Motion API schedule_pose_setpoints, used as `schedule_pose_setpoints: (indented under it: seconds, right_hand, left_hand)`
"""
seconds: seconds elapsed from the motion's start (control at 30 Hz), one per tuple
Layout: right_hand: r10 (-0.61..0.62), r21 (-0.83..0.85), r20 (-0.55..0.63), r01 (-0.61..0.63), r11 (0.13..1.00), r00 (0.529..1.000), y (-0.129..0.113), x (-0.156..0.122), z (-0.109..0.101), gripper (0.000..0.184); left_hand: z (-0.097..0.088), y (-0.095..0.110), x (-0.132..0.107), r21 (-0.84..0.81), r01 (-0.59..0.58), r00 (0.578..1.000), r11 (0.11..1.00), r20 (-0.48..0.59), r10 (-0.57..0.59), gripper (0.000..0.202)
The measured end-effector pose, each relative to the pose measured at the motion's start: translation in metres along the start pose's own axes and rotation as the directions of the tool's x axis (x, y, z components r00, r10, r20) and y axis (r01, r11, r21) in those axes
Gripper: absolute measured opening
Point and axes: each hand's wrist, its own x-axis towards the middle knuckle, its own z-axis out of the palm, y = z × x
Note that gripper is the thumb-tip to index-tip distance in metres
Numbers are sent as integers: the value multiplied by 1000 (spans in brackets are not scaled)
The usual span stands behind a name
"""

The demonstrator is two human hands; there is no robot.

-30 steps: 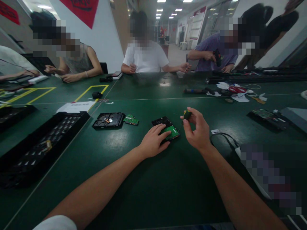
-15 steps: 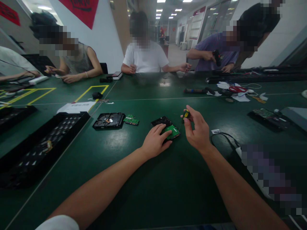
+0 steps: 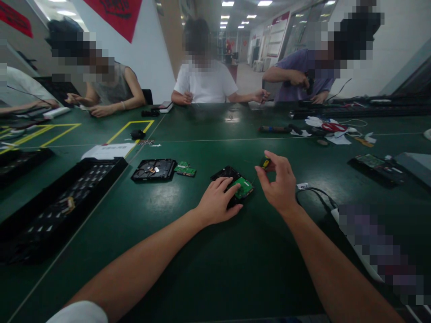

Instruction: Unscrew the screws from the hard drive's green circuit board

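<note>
A black hard drive (image 3: 226,172) with a green circuit board (image 3: 245,187) on its upper face lies on the table in front of me. My left hand (image 3: 218,199) holds it down, fingers spread over its left part and index fingertip on the board. The thumb is by the near edge. Just right of the drive, my right hand (image 3: 278,181) pinches a small screwdriver by its black-and-yellow handle (image 3: 266,162). Its thin shaft slants down toward the board's right corner; whether the tip touches cannot be made out.
An opened hard drive (image 3: 153,170) and loose circuit boards (image 3: 185,169) lie to the left, beside a long black tray (image 3: 114,168). At right are another drive (image 3: 375,168) and a cable (image 3: 316,188). Co-workers sit across the green table (image 3: 202,269).
My right hand has shifted slightly, and its fingers have turned the screwdriver handle, which now leans more to the right. My left hand stays on the hard drive.
</note>
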Motion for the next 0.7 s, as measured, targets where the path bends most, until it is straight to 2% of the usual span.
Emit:
schedule_pose_setpoints:
  seconds: [0.2,0.43,0.6,0.7]
  right_hand:
    - [-28,-9,-16,28,1000,999,-4,1,-2,48]
    - [12,-4,-33,-12,1000,999,4,-3,3,50]
    - [36,55,-4,-36,998,999,4,-5,6,49]
    - [10,37,-37,-9,999,999,4,-4,5,48]
  left_hand:
    - [-5,2,-5,-11,-20,1000,1000,14,20,73]
    - [-9,-17,-2,-24,-76,997,997,31,77,82]
    - [-7,-25,-3,-37,-58,997,998,41,60,91]
    - [-5,-24,-4,-57,-33,998,998,51,36,92]
